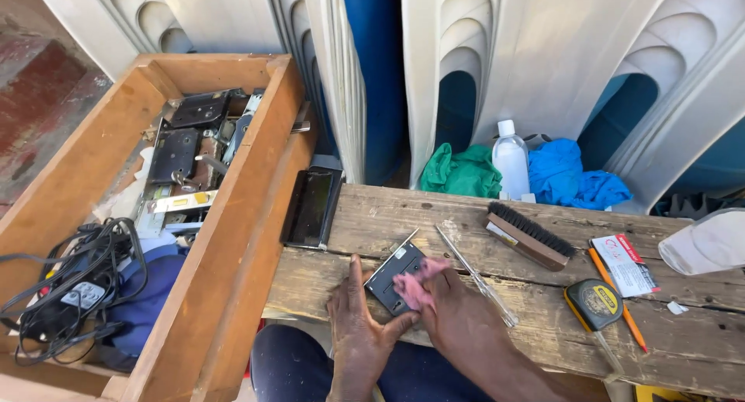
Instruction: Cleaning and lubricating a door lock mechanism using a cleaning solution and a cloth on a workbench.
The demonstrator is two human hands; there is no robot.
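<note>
your left hand (358, 334) pins the dark lock case (394, 276) at lower centre of frame, long axis running up-right, while your right hand (448, 309) pinches a pink rag (417, 287) on it.

Bench: weathered grey wooden plank workbench (543, 332) lay in daylight | Behind bench: white moulded plastic panels with arched cut-outs (543, 53), blue surface showing through | Left of bench: open brown wooden crate (248, 216) | Far left of bench: reddish worn floor (39, 84)

lock case (394, 274) | dark metal (flat on plank); pink rag (415, 287) | crumpled atop it
</note>
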